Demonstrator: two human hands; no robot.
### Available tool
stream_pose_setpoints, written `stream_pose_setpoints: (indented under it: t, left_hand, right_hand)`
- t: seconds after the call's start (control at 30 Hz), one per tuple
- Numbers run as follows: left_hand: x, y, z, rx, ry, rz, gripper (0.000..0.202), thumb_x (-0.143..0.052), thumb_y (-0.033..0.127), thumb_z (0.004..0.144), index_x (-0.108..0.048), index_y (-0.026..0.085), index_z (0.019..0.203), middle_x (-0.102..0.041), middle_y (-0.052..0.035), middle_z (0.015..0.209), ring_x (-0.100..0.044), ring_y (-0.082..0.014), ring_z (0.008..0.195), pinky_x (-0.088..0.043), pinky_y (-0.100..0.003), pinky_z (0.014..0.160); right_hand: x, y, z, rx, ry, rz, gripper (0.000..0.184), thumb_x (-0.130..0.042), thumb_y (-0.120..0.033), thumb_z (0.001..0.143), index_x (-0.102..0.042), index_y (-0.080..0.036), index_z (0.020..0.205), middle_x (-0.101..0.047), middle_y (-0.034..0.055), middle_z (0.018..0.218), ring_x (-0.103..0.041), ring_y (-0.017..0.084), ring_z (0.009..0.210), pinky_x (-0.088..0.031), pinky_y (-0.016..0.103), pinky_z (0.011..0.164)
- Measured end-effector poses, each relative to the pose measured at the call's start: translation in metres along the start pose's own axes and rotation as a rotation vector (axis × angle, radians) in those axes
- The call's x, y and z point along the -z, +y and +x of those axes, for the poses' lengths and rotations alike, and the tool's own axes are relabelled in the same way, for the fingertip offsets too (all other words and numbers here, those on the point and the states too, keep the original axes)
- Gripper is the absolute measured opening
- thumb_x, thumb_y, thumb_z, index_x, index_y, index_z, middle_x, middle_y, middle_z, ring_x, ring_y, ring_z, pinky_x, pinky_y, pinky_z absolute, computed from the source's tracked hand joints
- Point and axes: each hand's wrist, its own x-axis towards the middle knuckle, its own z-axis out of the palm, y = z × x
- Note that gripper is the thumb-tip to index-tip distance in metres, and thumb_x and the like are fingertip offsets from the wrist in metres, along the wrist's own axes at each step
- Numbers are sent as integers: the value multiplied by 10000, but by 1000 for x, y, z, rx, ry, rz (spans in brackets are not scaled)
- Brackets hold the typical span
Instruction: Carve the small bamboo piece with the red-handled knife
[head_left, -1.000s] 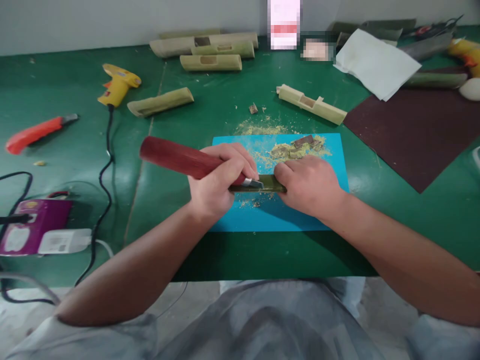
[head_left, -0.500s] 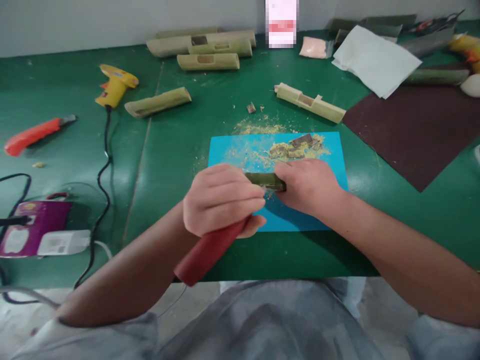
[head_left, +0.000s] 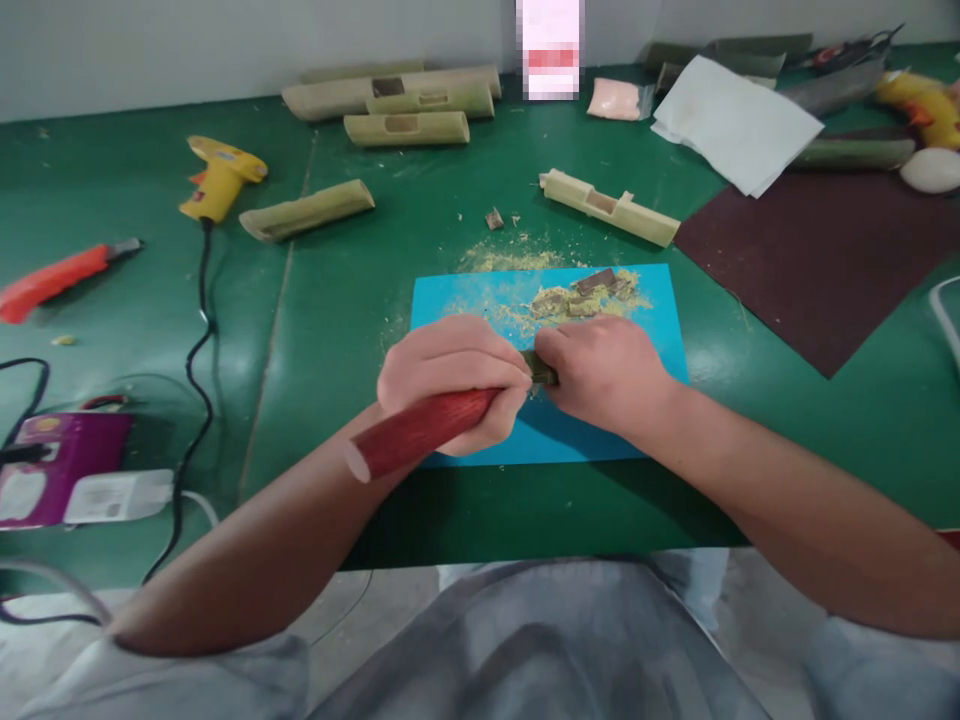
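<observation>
My left hand [head_left: 454, 365] is wrapped round a tool with a thick, round red handle [head_left: 420, 432]. The handle's butt end points down and left; the working end is hidden by my fingers. My right hand [head_left: 607, 372] grips a green bamboo piece [head_left: 543, 368], of which a short stretch shows between the two hands. Both hands are close together over a blue sheet [head_left: 592, 440]. Pale shavings and dark chips [head_left: 577, 300] lie on the sheet just beyond my knuckles.
A notched bamboo tube [head_left: 611, 207] lies beyond the sheet, with several more bamboo tubes [head_left: 409, 128] at the back. To the left are a yellow glue gun [head_left: 217, 185], an orange-handled cutter [head_left: 60, 280] and a purple box [head_left: 90, 460]. Dark brown paper [head_left: 817, 270] lies right.
My left hand has turned, and the red handle's butt end has swung up and to the left. Less of the bamboo shows between my hands. My right hand keeps its grip.
</observation>
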Motion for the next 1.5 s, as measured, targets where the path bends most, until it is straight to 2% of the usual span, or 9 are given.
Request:
stream_pose_setpoints:
  t: [0.17,0.23,0.33,0.5,0.57,0.73,0.9,1.3,1.5]
  left_hand:
    - [11,12,-2,-39,-185,14,94,-827,289,940,-772,323,1008,-848,2,858,-778,-200,659,-621,-352,621]
    - [12,15,-2,52,-129,-32,27,-774,338,994,-781,312,995,-847,-12,850,-778,-197,657,-627,-352,626]
    - [8,14,-4,222,10,-95,172,-690,367,1060,-783,293,936,-834,-16,817,-786,-179,663,-633,-331,640]
    - [6,9,-6,19,-36,-142,20,-827,339,980,-811,333,991,-845,5,821,-779,-181,619,-611,-328,599]
    - [7,11,-4,25,-9,-149,13,-807,312,991,-819,315,992,-850,-4,831,-777,-182,631,-616,-332,602]
    - [3,18,-1,475,112,-207,242,-758,342,1050,-815,267,828,-817,-4,791,-773,-156,713,-608,-315,685]
    - [-3,14,-1,727,165,-278,343,-787,448,1023,-784,255,739,-742,1,714,-689,-140,648,-528,-305,583]
    - [-3,7,9,990,222,-451,239,-863,340,857,-773,210,678,-717,36,641,-641,-95,581,-509,-261,543]
    - [0,2,8,969,114,-402,272,-810,346,941,-746,207,716,-731,32,654,-678,-111,589,-563,-262,578]
  right_hand:
    - [7,-5,-4,12,-66,26,234,-590,-190,1007,-789,-190,1130,-848,119,1008,-706,245,843,-201,383,651]
    - [8,-6,-5,0,-63,19,243,-579,-198,1020,-794,-195,1130,-850,118,1006,-714,246,851,-209,380,648]
    - [9,-6,-5,-57,-90,21,238,-590,-245,1018,-811,-210,1101,-846,110,962,-707,249,829,-232,372,634]
    - [9,-6,-5,-47,-116,32,221,-640,-233,969,-822,-225,1094,-843,103,947,-699,251,815,-261,365,641]
    - [7,-5,-5,-30,-92,32,241,-611,-226,985,-817,-222,1111,-846,103,966,-700,252,819,-247,371,642]
    - [1,-5,-4,-55,-57,27,254,-573,-277,1036,-794,-199,1133,-845,114,969,-695,243,810,-225,370,635]
    - [-2,-3,0,-13,-21,-12,266,-536,-238,1054,-780,-182,1143,-842,137,979,-698,249,814,-220,378,651]
    - [-9,0,3,18,10,-68,306,-501,-214,1056,-787,-153,1147,-831,143,948,-644,243,765,-218,384,667]
    - [-15,1,3,40,29,-43,279,-529,-201,1019,-780,-146,1128,-831,144,968,-619,227,752,-207,385,670]
